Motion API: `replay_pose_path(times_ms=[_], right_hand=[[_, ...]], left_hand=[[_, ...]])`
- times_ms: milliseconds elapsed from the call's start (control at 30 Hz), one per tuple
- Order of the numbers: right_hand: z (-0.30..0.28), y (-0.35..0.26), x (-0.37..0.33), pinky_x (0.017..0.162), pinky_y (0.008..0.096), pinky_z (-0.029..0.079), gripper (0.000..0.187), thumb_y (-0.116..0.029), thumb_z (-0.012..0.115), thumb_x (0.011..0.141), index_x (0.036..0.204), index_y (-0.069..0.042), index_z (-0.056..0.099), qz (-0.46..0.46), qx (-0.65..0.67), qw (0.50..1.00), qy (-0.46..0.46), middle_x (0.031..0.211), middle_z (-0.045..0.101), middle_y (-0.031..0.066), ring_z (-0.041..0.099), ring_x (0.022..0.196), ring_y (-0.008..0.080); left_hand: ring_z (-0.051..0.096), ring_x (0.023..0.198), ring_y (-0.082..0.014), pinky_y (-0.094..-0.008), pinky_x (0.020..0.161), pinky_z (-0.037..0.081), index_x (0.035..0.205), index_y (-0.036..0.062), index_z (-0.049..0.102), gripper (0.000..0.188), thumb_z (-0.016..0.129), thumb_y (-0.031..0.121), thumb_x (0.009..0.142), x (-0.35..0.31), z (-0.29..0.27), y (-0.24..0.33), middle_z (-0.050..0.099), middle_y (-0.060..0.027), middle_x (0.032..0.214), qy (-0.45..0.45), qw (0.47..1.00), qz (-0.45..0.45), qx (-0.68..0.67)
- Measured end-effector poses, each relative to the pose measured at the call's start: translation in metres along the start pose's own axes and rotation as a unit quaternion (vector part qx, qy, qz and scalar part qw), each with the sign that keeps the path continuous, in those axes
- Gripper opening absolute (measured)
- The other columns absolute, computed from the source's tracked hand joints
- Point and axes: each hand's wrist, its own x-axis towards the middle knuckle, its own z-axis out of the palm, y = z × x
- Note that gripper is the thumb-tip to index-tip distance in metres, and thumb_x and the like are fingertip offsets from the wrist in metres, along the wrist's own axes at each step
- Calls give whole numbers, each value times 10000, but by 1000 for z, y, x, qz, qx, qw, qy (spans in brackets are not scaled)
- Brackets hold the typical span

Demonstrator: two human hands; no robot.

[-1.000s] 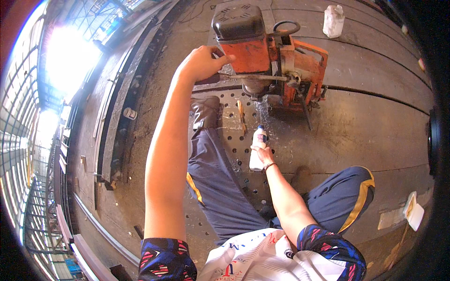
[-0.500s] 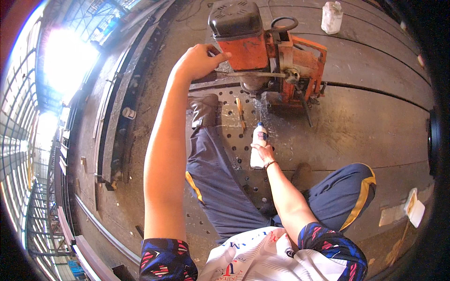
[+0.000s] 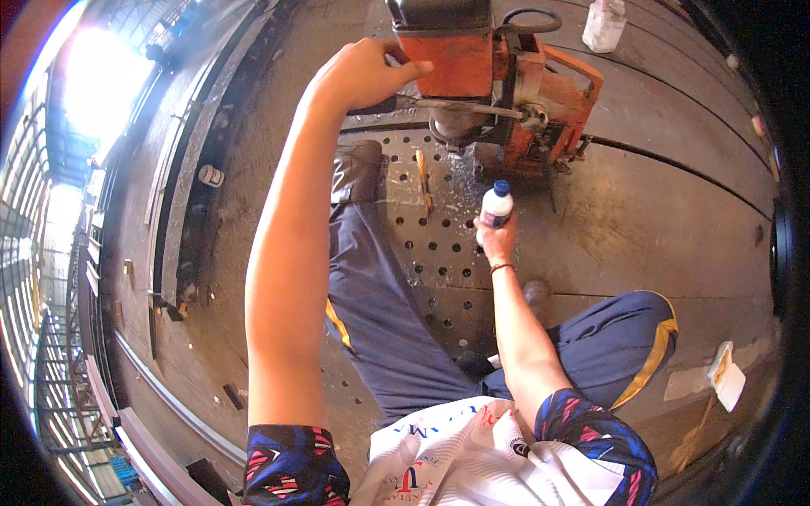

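Orange drill (image 3: 472, 59) handle still gripped by left hand (image 3: 363, 76), right hand (image 3: 498, 240) keeps clutching white bottle (image 3: 495, 207).

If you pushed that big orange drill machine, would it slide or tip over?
Probably neither, at least not easily. The orange drill machine looks bulky and boxy, with thick metal parts, so it is likely heavy for its size. It sits low on the flat perforated steel plate, which should resist tipping. The left hand grips its lever, suggesting it stays steady under force.
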Motion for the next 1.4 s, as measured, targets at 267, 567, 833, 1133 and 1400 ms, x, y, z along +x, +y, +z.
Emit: replay_pose_path(times_ms=[267,567,833,1133,1400], right_hand=[[-17,21,0,970,426,468,775,-178,869,686,1325,-44,453,15,-86,994,70,1226,623,147,615,1120,309],[17,71,-57,876,429,492,543,-169,721,799,1241,37,481,201,-74,970,113,1073,629,181,632,987,294],[141,36,9,797,463,520,350,-341,735,849,1039,-76,608,-43,-348,926,-141,998,655,153,635,959,352],[186,20,60,848,510,548,367,-219,686,824,1114,-26,571,17,-445,851,-279,1026,689,215,679,963,401],[107,-20,15,804,459,533,383,-297,712,833,1105,-38,637,-55,-225,928,-292,998,692,197,667,918,367]], left_hand=[[727,873,-330,-421,828,551,1099,39,728,755,650,720,782,-2,5,1,738,-197,904,-30,999,3,23],[705,1000,-330,-437,889,546,1027,88,760,613,674,645,785,-13,-6,27,740,-148,1025,-61,986,-73,137],[713,961,-339,-430,860,564,997,65,759,519,696,549,821,-12,-1,26,736,-171,987,-44,991,-66,108],[714,937,-344,-423,826,569,959,49,761,501,703,526,815,-13,2,19,736,-184,922,1,998,-41,43],[693,876,-378,-457,798,539,945,26,730,424,655,439,878,-28,-37,38,711,-220,868,-38,997,-59,-28]])
